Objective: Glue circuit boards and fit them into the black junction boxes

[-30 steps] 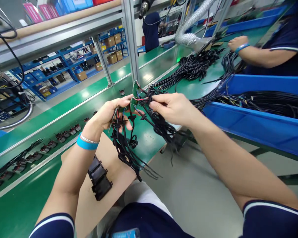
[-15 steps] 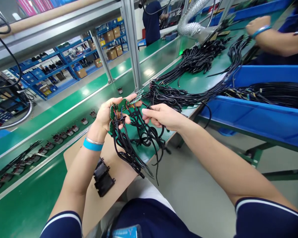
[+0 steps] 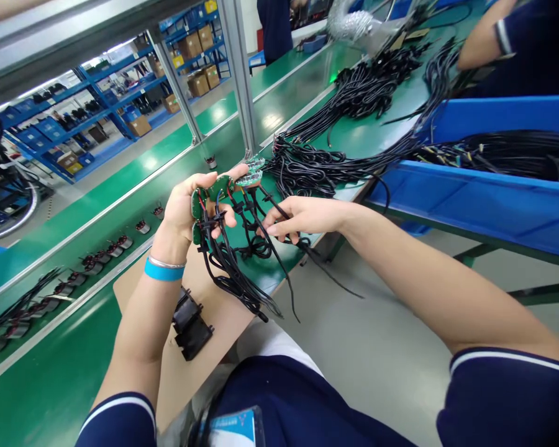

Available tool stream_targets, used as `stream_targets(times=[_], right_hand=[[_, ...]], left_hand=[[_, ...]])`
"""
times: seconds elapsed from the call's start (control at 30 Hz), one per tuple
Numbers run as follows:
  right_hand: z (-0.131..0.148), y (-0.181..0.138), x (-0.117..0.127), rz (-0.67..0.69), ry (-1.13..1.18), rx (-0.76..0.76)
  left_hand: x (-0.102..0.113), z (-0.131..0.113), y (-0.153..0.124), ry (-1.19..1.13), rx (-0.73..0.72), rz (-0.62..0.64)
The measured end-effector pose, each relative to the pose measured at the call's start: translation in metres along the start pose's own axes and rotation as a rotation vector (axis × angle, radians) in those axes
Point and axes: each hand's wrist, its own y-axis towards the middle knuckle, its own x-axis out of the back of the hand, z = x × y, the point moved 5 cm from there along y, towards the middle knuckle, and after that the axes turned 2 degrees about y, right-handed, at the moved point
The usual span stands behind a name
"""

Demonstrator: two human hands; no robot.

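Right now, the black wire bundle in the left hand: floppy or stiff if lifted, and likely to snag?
Likely floppy: the black wire bundle droops in loops below the left hand. Probably light, since one hand carries it. May tangle: strands cross, and the right hand has its fingers among them.

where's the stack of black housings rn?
Head view, lower left: the black housings lie on the cardboard, beside the left forearm and under the wires hanging from the left hand.
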Motion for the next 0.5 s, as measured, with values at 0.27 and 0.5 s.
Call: stream_targets(times=[0.27,0.5], right_hand=[[0.008,-0.031,0.034,-0.466,-0.387,0.171],[0.022,-0.052,0.066,-0.568,-0.483,0.215]], left_hand=[[0.017,0.007,-0.01,0.02,-0.054,0.102],[0.003,0.0,-0.022,-0.074,-0.14,0.08]])
